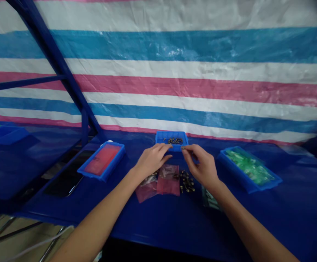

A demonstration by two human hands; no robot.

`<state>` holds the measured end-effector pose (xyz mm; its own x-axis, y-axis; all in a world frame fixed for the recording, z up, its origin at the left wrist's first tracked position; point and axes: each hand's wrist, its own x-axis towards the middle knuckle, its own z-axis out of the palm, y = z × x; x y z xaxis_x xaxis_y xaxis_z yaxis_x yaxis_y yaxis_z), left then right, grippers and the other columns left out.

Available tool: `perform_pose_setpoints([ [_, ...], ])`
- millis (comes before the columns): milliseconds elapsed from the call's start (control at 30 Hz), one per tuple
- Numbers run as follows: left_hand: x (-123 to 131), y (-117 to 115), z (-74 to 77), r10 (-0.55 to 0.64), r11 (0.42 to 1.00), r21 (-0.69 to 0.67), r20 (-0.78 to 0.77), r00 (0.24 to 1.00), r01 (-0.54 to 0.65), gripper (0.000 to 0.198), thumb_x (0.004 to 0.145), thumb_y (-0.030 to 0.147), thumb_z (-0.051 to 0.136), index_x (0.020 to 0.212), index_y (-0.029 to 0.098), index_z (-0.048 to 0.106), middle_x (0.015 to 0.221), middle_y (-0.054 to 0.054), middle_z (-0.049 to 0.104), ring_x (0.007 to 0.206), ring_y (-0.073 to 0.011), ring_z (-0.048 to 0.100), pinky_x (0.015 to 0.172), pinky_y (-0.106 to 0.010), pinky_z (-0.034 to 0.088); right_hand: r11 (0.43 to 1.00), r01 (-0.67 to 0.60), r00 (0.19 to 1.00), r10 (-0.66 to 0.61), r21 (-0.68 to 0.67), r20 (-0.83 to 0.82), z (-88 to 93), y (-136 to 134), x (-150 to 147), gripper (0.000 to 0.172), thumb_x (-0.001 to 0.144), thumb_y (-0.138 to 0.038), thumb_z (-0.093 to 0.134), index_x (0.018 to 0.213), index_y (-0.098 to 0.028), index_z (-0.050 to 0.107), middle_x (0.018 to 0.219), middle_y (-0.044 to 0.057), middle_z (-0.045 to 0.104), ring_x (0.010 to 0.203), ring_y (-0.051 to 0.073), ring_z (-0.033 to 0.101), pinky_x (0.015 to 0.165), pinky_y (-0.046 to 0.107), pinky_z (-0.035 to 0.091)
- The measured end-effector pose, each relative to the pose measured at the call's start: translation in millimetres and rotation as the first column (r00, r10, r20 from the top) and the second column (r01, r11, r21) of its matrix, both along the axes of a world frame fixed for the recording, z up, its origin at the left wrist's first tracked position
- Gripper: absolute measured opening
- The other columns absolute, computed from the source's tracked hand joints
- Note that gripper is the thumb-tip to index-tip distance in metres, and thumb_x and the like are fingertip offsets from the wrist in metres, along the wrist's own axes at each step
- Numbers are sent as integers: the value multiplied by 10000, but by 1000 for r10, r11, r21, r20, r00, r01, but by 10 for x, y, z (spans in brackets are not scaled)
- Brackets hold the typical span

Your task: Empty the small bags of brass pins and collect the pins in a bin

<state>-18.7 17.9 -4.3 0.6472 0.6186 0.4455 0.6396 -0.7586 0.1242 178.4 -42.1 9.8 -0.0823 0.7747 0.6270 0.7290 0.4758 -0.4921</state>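
Note:
My left hand (153, 159) hovers over two pink plastic bags (168, 185), its fingers stretched out and the thumb apart, with nothing visible in it. My right hand (202, 165) is closed in a pinch at the near right corner of a small blue tray (171, 148). Whatever lies between its fingertips is too small to make out. Inside that tray are several small brass-and-dark metal pieces (175, 141), screw-like in shape. A loose pile of similar pieces (187, 182) rests on the table between the pink bags and my right wrist.
A blue tray of red-pink bags (103, 160) stands left, beside a dark phone (65, 178). Another blue tray holds green bags (249, 167) at right. Dark-green packets (211, 200) lie partly under my right forearm. A blue metal frame (57, 65) rises before the striped sheet (174, 87).

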Motion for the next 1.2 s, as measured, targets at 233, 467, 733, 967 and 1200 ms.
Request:
perform_pose_setpoints([
  [233,-180,132,57,327,945,58,-84,941,-323,269,992,353,373,1098,185,553,1022,-93,637,937,-229,612,707,-295,491,954,180,983,-165,-240,79,169,564,-138,272,923,-417,477,1089,-205,520,635,14,616,594,200,591,545,263,331],
  [467,-182,128,59,343,939,57,-99,934,-339,288,991,346,352,1012,173,581,925,-106,651,885,-240,612,662,-301,471,944,76,992,-39,-321,120,-193,390,242,224,924,-415,457,933,-216,560,572,-29,559,509,162,525,539,265,324],
  [733,-159,128,10,301,951,-15,-191,934,-309,354,996,376,329,934,177,616,832,-83,683,783,-212,659,622,-271,445,801,-245,912,381,-546,150,-125,139,671,219,890,-394,559,940,-225,688,912,34,671,833,181,588,747,301,430],
  [967,-84,78,12,311,945,-26,-228,923,-325,379,1004,395,311,932,191,622,823,-65,694,761,-217,673,614,-265,435,817,-182,895,369,-548,252,-132,146,730,173,899,-330,573,874,-188,669,891,47,659,870,190,558,780,316,413],
  [1200,-58,61,-4,294,950,-46,-208,933,-309,358,999,402,340,905,198,619,836,-57,704,775,-212,672,599,-253,413,876,-153,892,321,-457,318,-199,144,631,159,925,-297,552,843,-190,638,877,41,648,880,194,552,827,334,399],
])
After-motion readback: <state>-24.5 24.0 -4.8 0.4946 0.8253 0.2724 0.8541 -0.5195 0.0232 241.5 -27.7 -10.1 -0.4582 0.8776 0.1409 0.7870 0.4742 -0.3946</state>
